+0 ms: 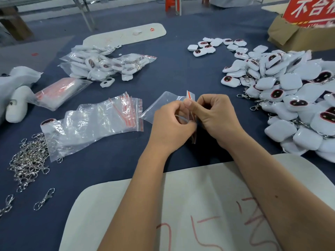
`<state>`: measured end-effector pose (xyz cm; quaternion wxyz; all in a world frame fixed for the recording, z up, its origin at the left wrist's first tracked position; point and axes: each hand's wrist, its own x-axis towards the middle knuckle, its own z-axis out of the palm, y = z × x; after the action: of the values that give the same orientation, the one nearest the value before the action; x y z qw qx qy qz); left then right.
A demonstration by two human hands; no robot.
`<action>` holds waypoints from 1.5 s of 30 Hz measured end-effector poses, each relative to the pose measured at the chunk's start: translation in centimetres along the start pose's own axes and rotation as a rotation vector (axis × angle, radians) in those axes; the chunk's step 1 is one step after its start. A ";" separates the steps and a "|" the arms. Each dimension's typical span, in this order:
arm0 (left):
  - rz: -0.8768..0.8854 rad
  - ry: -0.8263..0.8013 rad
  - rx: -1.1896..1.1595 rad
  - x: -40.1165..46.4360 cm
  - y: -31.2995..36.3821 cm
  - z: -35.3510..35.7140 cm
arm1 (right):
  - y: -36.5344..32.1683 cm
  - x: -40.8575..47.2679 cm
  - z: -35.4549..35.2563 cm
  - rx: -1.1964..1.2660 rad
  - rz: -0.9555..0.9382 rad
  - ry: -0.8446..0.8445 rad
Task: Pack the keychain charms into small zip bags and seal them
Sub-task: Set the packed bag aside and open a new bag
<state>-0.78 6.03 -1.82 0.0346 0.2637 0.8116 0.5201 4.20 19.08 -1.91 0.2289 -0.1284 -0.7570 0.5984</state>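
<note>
Fingers of both hands pinch one small zip bag (163, 104) at its red-striped mouth, left hand (170, 124) and right hand (217, 118) touching, and I judge I'm prising it open. Nothing inside it that I can see. Beyond my left fingers lie packed bags (108, 64); right of my right fingers, a big heap of loose charms (290, 91) waits. Plenty left.

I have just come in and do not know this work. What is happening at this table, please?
A person is packing keychain charms. Both hands, left hand and right hand, pinch a small zip bag at its red-striped mouth; it looks empty. Loose charms are heaped on the right, packed bags lie at the far left, spare bags and metal clasps nearer left.
</note>
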 end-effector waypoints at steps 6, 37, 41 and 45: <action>-0.051 0.308 -0.070 0.2 -0.3 0.2 | 0.4 -0.1 -0.1 -0.093 -0.024 0.059; 0.305 0.637 0.215 -0.1 1.4 -2.1 | -0.5 -0.9 1.2 -0.373 -0.071 0.065; 0.058 0.498 0.397 0.1 0.4 -1.1 | -1.2 0.1 -0.3 -0.308 -0.024 0.100; -0.068 0.366 0.390 0.5 -0.8 -1.1 | -0.9 3.0 -3.0 -0.807 -0.049 0.296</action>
<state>-1.88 5.07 -1.95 -0.1468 0.1393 0.8976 0.3916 3.17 22.84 0.04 0.2804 -0.2742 -0.8922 0.2239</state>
